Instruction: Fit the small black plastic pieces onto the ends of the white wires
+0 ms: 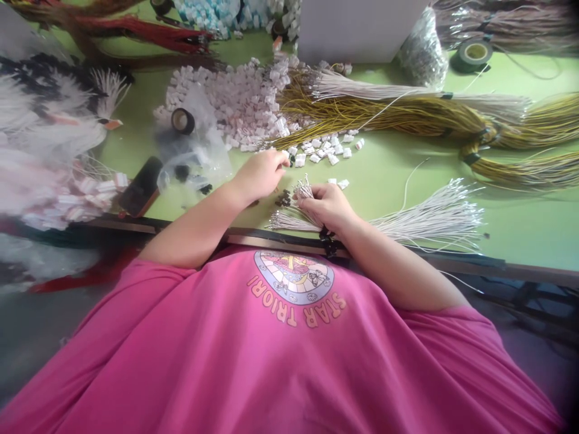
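Observation:
My right hand (pixel 329 208) is closed around a bundle of thin white wires (pixel 304 191), whose metal-tipped ends stick up past the thumb. My left hand (pixel 262 175) is curled, its fingertips close to small white plastic connectors (pixel 315 150) and a small dark piece; whatever they pinch is too small to make out. Below the fingers, a few small black connectors (pixel 284 198) lie beside the bundle. More black connectors (pixel 328 241) hang under my right wrist. White wires (pixel 434 217) fan out on the table to the right of that wrist.
Behind my hands lie a heap of white connectors (pixel 235 102) and long yellow wire bundles (pixel 407 117). Black tape rolls (pixel 183 120), a clear plastic bag (pixel 203 144) and a dark box-like object (pixel 141 185) are at left. A pale box (pixel 353 30) stands at the back.

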Tool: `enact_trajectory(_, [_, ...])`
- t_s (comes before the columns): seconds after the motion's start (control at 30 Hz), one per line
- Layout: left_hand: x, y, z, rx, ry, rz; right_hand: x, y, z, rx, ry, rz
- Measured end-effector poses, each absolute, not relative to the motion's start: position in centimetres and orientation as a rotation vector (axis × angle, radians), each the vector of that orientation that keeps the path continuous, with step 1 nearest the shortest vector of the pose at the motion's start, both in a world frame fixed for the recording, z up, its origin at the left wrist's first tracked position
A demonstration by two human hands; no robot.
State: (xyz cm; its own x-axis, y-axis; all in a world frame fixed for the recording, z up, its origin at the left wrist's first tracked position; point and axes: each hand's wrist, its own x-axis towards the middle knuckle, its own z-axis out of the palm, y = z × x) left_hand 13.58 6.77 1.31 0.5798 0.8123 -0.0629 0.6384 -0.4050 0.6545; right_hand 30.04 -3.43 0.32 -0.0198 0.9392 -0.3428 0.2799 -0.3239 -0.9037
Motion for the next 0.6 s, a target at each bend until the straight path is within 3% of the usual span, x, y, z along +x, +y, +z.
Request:
enact_trajectory(0.27, [16.0, 9.7, -2.6, 2.403, 1.166, 0.303, 30.0, -3.4, 0.6, -1.625, -1.306, 1.380])
enact_trajectory(0.47, [14.2, 7.4, -0.2, 2.401, 1.127, 0.363, 30.0, -3.4, 0.6, -1.619, -1.328, 1.386])
enact_trajectory(0.6, [12.5, 4.2, 1.4, 2.064, 1.066, 0.430, 30.0, -3.4, 0.7, -1.636, -1.338, 1.386])
